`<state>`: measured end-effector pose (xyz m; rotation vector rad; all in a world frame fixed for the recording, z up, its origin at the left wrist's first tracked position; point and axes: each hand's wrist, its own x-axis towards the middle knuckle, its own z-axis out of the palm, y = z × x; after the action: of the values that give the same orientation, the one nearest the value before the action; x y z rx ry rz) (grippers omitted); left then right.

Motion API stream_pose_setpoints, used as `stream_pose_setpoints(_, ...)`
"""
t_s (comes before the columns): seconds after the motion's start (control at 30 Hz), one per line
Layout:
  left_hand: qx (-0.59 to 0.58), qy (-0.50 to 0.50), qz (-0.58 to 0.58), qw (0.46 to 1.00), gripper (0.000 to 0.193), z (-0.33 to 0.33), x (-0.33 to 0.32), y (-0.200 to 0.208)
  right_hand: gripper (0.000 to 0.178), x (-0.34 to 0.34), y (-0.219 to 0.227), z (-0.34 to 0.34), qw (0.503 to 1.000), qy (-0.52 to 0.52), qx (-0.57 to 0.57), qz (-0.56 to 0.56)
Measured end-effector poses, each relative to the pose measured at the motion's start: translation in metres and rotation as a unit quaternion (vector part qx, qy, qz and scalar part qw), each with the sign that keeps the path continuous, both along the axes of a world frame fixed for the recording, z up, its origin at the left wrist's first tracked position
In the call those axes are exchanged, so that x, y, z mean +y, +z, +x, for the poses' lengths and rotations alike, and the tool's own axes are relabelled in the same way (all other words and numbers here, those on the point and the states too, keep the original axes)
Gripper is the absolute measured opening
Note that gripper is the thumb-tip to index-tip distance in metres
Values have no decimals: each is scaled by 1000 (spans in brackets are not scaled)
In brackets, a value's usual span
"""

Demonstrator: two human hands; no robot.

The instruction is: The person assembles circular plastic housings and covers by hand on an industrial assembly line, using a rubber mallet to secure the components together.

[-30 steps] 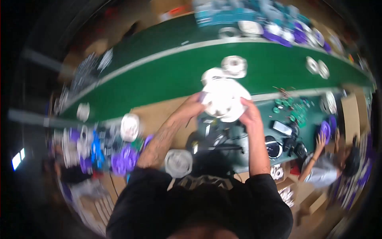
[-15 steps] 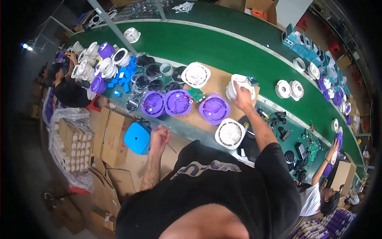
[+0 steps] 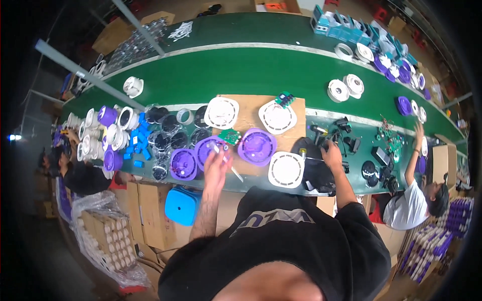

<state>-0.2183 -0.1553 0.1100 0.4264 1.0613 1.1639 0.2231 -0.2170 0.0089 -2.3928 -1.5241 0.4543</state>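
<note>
Left hand holds white stick; right hand grips thin-shafted tool; careless leftward swing could scratch near white housing.

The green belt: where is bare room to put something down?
The green belt looks bare between the white housing at left and the white pair at right. The cardboard sheet is crowded with white covers and purple shells.

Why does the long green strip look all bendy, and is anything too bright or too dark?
Head view: the fisheye lens bends the green strip; head view: the corners fade to black; head view: a light at the far left glares bluish-white, and the nearest white cover looks very bright.
</note>
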Motion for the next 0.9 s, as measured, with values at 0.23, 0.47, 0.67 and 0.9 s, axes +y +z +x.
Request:
stream_pose_setpoints(0.23,129,-113,144,974,24,140,118,-16,65,-50,0,18,980,49,-72,-181)
stream_pose_setpoints(0.47,259,-146,247,923,25,195,148,-86,55,-45,-6,69,957,91,3,-277)
stream_pose_setpoints(0.67,266,-185,254,911,25,198,156,-102,38,-41,12,82,795,41,448,-406)
stream_pose_setpoints(0.9,298,-213,310,877,24,196,136,-120,48,-52,30,60,804,-6,436,-405)
